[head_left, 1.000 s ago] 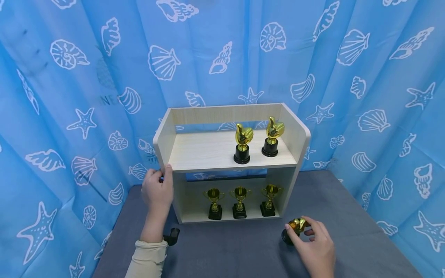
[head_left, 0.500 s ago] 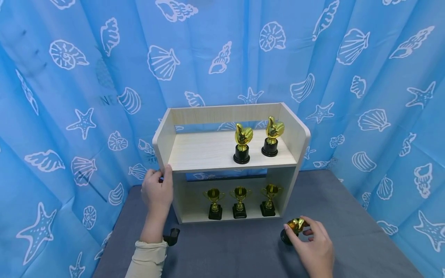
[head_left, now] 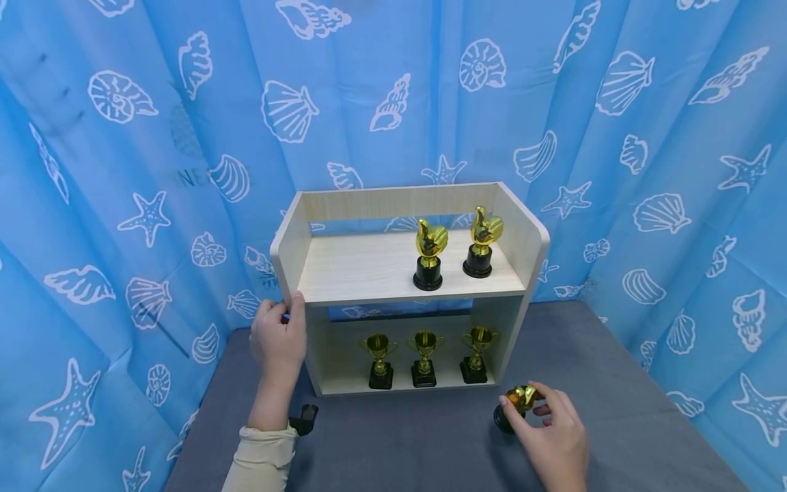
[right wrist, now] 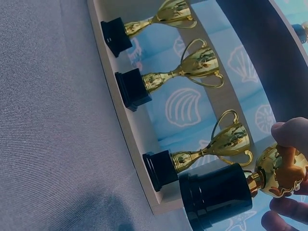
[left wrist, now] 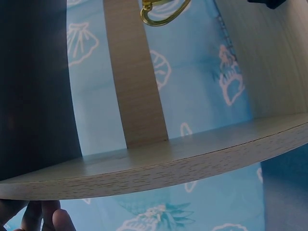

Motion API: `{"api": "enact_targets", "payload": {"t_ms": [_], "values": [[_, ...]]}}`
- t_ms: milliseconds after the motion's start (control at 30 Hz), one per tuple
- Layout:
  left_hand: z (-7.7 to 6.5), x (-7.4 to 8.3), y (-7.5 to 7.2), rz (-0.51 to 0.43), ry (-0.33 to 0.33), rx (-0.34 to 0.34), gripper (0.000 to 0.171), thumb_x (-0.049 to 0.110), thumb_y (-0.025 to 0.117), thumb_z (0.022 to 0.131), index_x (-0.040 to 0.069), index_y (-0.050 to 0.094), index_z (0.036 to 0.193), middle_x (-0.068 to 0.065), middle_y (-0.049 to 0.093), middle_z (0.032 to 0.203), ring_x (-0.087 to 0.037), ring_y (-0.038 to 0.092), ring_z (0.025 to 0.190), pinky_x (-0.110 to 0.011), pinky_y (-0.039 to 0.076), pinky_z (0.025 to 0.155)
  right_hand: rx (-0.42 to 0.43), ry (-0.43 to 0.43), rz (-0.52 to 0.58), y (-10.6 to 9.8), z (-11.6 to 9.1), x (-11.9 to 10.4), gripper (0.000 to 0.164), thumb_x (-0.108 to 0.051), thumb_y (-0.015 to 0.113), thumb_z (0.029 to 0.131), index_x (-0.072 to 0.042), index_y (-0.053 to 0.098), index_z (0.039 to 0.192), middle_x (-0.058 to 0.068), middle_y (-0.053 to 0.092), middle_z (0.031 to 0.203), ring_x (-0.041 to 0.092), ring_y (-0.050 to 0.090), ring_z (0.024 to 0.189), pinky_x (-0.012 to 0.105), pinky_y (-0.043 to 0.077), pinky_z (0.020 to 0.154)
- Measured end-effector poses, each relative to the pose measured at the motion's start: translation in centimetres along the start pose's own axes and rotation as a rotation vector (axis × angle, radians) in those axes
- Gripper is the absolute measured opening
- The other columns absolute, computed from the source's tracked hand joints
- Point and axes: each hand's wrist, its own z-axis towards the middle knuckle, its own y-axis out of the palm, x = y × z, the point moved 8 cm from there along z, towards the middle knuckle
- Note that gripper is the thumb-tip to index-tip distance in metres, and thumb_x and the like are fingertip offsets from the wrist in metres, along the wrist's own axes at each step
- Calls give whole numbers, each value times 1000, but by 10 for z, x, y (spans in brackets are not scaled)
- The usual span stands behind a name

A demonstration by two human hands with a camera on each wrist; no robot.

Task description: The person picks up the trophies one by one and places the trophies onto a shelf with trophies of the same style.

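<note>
My right hand (head_left: pixel 553 437) pinches a thumbs-up trophy (right wrist: pixel 216 195) by its gold top, the round black base pointing down. In the head view this trophy sits in front of the shelf's lower right corner. My left hand (head_left: pixel 279 342) grips the front edge of the left side panel of a two-tier wooden shelf (head_left: pixel 356 270); its fingertips (left wrist: pixel 60 219) show outside the panel in the left wrist view. Two more thumbs-up trophies, one front (head_left: pixel 428 263) and one farther right (head_left: pixel 479 253), stand on the upper tier. Cup trophies, left (head_left: pixel 380 362), middle (head_left: pixel 424 359) and right (head_left: pixel 476 355), stand below.
The shelf stands on a table with a dark grey cloth (head_left: pixel 393 444). Behind and around it hangs a blue curtain (head_left: pixel 369 61) with white shell prints. A black strap end (head_left: pixel 304 418) juts from the left wrist.
My right hand has shifted very slightly left with the thumbs-up trophy. The left hand, shelf and standing trophies stay where they were.
</note>
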Motion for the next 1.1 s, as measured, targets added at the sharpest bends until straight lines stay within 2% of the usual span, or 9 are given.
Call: {"api": "enact_targets", "payload": {"t_ms": [533,1100], "values": [[0,2,0,-9,-7,-10,60,46,56,107,0,73,73,-14,56,82,-30,56,70,-37,39,60,-11,-7,21,2,-1,-7,52,-33,97,76,-11,76,118,9,71,107,25,67,80,28,49,63],[0,1,0,-4,-9,-10,59,46,57,107,1,73,73,-14,56,82,-31,56,70,-38,39,60,-19,-31,33,4,-3,-19,52,-33,97,75,-12,76,118,7,71,105,18,63,79,30,51,65]]}}
